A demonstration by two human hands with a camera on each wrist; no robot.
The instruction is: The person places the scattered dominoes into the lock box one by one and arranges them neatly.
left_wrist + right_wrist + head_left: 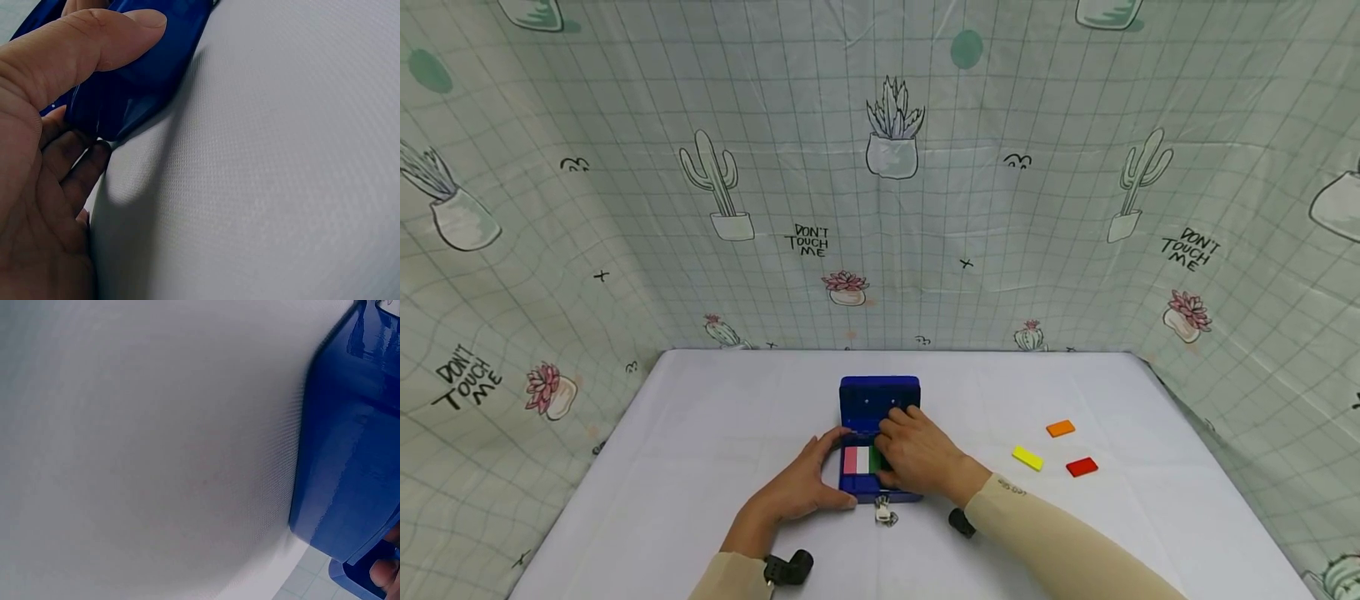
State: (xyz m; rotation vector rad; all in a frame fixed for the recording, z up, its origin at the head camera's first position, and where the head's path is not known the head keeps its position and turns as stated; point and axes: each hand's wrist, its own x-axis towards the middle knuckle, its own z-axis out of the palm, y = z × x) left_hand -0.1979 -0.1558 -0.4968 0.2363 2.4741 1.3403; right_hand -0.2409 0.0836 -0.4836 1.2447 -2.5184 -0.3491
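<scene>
A blue metal cash box [880, 497] stands on the table with its lid [880, 392] raised at the back. Inside, a pink block [850, 460], a white block [862, 460] and a green block [874, 457] lie side by side. My left hand [805, 482] grips the box's left side, its thumb [131, 40] on the front wall and fingers round the side. From the right, my right hand [917, 450] reaches in with curled fingers and thumb over the green block, covering much of the right half. Its fingertips [384, 573] show only partly in the right wrist view.
Small keys [885, 511] hang at the lock on the box's front. To the right lie a yellow block [1027, 457], an orange block [1061, 428] and a red block [1082, 467]. A white cloth [737, 392] covers the table; patterned curtains [775, 183] surround it.
</scene>
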